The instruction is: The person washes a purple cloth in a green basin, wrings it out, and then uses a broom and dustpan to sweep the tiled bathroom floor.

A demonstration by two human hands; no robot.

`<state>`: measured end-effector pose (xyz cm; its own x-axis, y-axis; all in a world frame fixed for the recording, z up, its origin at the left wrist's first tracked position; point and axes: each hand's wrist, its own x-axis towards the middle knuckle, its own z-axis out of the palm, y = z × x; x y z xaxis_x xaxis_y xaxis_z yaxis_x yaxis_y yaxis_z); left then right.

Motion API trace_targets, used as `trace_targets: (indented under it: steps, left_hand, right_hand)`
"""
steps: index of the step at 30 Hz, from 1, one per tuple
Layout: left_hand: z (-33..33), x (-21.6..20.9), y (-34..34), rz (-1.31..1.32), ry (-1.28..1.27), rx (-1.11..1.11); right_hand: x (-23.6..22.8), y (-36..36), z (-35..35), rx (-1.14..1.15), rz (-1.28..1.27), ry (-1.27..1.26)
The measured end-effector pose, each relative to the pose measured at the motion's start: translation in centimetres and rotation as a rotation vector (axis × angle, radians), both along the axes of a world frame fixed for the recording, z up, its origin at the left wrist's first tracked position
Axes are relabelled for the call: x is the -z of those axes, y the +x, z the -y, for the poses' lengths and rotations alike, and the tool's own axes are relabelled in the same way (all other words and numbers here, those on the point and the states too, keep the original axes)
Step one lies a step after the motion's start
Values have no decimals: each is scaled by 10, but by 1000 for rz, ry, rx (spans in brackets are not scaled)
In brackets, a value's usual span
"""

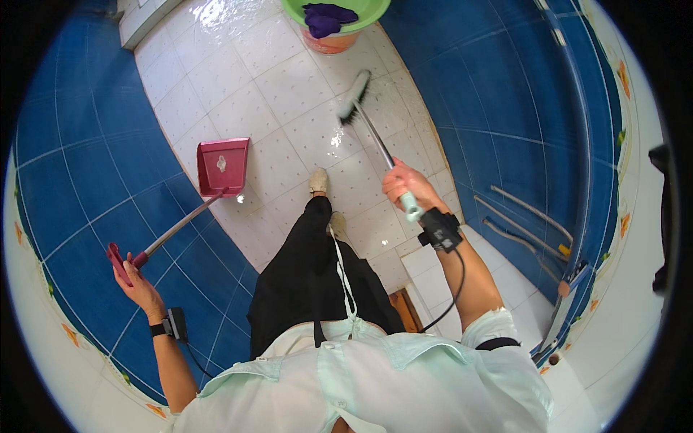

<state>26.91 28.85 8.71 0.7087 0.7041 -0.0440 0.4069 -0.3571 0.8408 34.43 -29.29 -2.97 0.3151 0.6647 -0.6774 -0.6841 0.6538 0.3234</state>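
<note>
My left hand [138, 289] is closed round the handle of a long-handled dustpan [235, 189], out to the left. Its dark pink pan rests on or just above the floor near the left wall, and a small whitish scrap [221, 164] lies in it. In my right hand [413, 184] is the metal handle of a broom [355, 96], gripped just above its pale green end. The broom's pale head with dark bristles is on the tiles, ahead and to the right of my feet, well apart from the dustpan.
A green basin [372, 16] with a dark purple cloth [326, 19] sits on an orange-pink bucket [330, 43] at the far end. The white tiled floor [281, 94] shines wet in places. Blue tiled walls stand on both sides; pipes [530, 220] come out at right.
</note>
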Motion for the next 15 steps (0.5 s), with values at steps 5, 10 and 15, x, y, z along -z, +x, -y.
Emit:
trace_targets:
  steps: [5,10,15]
  left_hand:
    - [-18,-7,4,112,-162,-163]
    - [-18,-23,-2,132,-135,-226]
    - [-3,-51,-17,112,-102,-300]
  right_hand:
    - [-44,14,3,90,25,-266]
    - [-113,-15,4,-204,128,-620]
    - [-98,16,-3,-18,-238,-557]
